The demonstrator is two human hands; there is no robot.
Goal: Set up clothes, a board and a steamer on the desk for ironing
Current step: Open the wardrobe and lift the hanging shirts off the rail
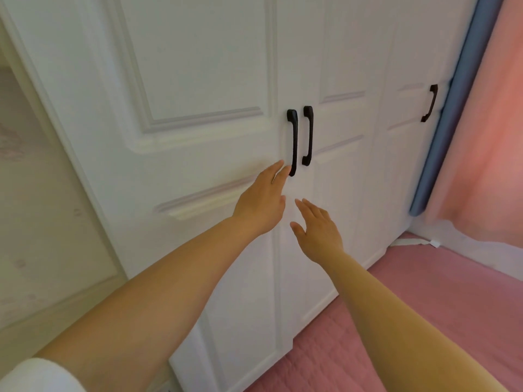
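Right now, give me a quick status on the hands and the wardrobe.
Both hands open: left hand fingertips at the left door handle, right hand just below, touching nothing. Wardrobe doors closed. No clothes, board or steamer in view.

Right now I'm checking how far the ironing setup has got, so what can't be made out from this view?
- Head view: the wardrobe's contents, hidden behind the closed doors.
- Clothes, board, steamer and desk: none in frame.
- Whether the left hand touches the black handle: its fingers overlap the lower end.
- The third handle at the right: small and blurred.
- The right hand hovers open.
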